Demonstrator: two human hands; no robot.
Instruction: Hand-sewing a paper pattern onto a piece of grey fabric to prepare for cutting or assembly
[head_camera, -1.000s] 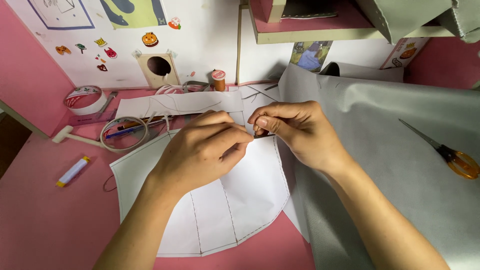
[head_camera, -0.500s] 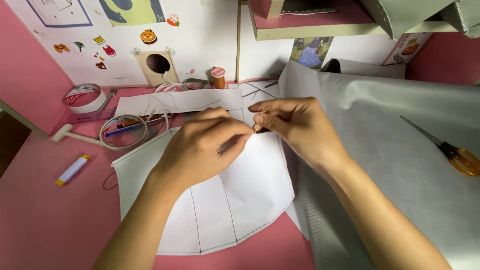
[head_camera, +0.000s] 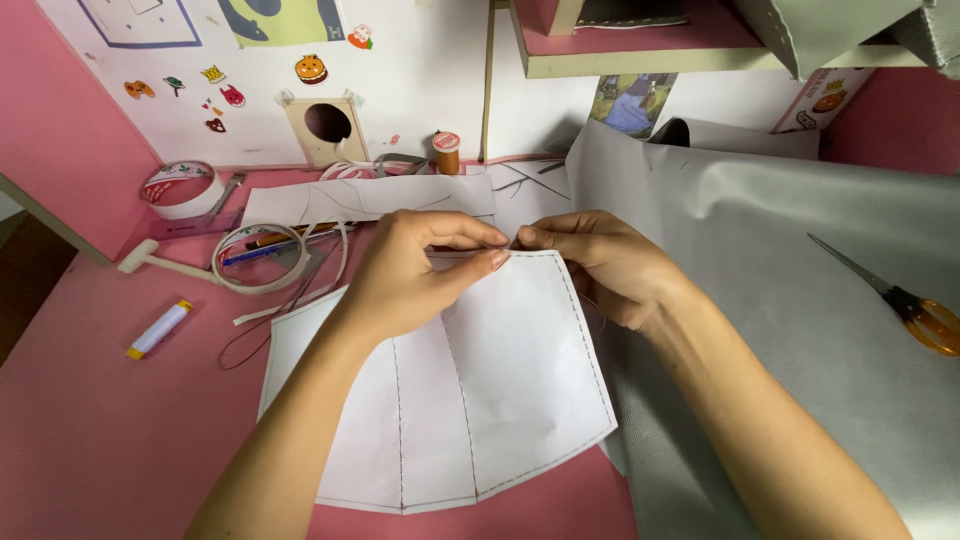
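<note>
Pink desk (head_camera: 90, 440): paper pattern (head_camera: 470, 400) pointing away.

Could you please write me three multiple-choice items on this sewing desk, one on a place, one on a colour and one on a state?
1. Where do the scissors lie?
A. on the grey fabric, off to the right
B. on the pink desk beside the tape roll
C. on the shelf above

2. What colour are the scissors' handles?
A. blue
B. orange
C. black

3. How do the left hand and right hand stand to the white paper pattern?
A. both lifted clear of it
B. only the left touches it
C. the fingers of both meet at its top edge

Answers:
1 A, the blades and handles rest on the grey sheet.
2 B, the loops show orange at the right edge of the view.
3 C, the fingertips of both hands pinch together at the pattern's upper edge.
</note>
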